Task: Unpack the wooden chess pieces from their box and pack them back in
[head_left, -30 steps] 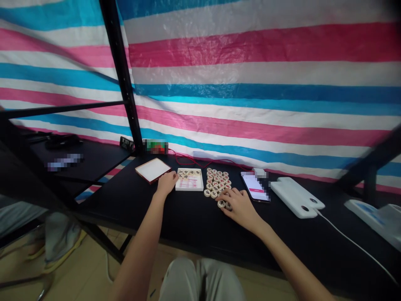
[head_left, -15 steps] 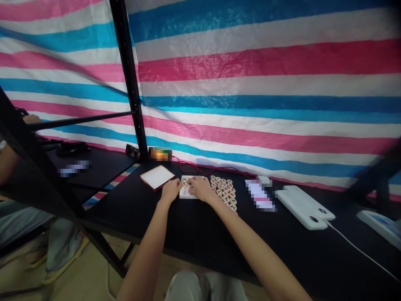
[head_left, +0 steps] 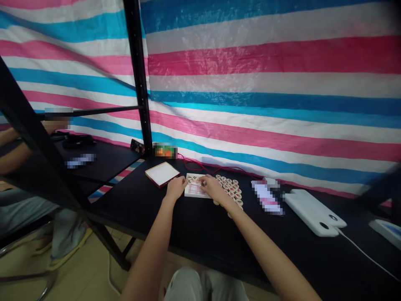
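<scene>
A small white Chinese chess board [head_left: 194, 190] with pinkish-red lines lies on the black table, and several round pieces sit along its far left part. My left hand [head_left: 176, 187] is closed at the board's left edge, fingers curled; whatever is under the fingertips is hidden. Over the board's right half, my right hand [head_left: 214, 187] pinches a Chinese chess piece, of which only a dark bit shows under the fingers. Rows of cream Chinese chess pieces [head_left: 232, 188] with red and dark characters lie just right of that hand, partly covered by the wrist.
A shallow box lid [head_left: 163, 173] with a white inside lies left of the board. To the right are a blurred-out phone [head_left: 266, 197] and a white device [head_left: 313, 212] with a cable. A black post [head_left: 140, 79] rises at the back left. Another person's arm [head_left: 19, 152] shows at far left.
My right hand has moved right across the board, uncovering its lines and pieces at the far left. My left hand stays by the left edge. The view has shifted slightly.
</scene>
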Demonstrator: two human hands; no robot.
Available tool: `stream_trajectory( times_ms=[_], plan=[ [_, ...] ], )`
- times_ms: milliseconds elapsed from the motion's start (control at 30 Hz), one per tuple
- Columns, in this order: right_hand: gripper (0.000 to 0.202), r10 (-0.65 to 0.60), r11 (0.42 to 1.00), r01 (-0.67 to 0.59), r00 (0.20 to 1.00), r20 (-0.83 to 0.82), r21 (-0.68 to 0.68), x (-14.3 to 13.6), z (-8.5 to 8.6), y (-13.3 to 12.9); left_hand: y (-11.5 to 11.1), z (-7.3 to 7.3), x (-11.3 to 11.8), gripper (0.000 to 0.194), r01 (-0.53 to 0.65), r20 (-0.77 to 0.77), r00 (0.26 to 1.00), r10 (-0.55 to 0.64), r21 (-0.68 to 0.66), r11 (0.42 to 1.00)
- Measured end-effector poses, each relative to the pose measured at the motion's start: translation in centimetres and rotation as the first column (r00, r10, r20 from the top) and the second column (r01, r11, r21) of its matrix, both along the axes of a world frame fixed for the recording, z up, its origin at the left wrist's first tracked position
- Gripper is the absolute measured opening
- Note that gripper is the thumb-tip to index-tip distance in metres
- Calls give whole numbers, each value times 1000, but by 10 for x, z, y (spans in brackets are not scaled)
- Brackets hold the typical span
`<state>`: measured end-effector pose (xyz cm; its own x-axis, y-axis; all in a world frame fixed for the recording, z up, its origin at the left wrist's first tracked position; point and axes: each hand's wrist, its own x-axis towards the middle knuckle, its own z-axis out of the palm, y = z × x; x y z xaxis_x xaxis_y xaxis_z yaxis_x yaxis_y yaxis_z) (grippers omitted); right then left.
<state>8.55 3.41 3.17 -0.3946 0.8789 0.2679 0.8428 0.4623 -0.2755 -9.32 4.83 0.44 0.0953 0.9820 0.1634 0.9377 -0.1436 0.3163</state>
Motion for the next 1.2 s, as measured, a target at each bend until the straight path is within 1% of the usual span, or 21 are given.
stream_trajectory(
  times_ms=[100,233,300,367,467,633,700,800,1067,1200],
  plan=[
    [15,79,997,-81,990,-119,-9,25,16,-20,0,0,0,33,3,8,1000,-3,-1,1000],
    [18,160,980,-178,970,-185,-84,61,34,-56,0,1,0,34,-8,5,1000,8,-16,1000],
    [20,174,969,-203,965,-194,-139,74,38,-71,-1,2,0,34,-11,5,1000,11,-23,1000],
    [21,177,961,-209,968,-179,-181,81,37,-82,-1,3,0,34,-9,4,1000,9,-26,1000],
    [22,179,961,-202,975,-132,-188,82,30,-90,-2,3,0,35,1,-6,1000,-1,-19,1000],
    [21,164,985,-160,984,64,-62,75,19,-93,0,-1,0,35,-16,-20,1000,16,0,1000],
    [19,161,987,-159,978,130,-26,75,18,-94,1,-2,-1,35,-24,-19,1000,24,-10,1000],
    [18,148,989,-149,971,190,-9,77,18,-96,3,-3,-1,36,-20,-19,1000,20,-14,1000],
    [20,136,990,-137,967,214,-10,80,19,-102,0,1,0,34,-13,-10,1000,13,-16,1000],
    [21,154,987,-158,973,173,11,72,22,-93,0,2,0,35,-9,0,1000,9,-30,1000]
  ],
)
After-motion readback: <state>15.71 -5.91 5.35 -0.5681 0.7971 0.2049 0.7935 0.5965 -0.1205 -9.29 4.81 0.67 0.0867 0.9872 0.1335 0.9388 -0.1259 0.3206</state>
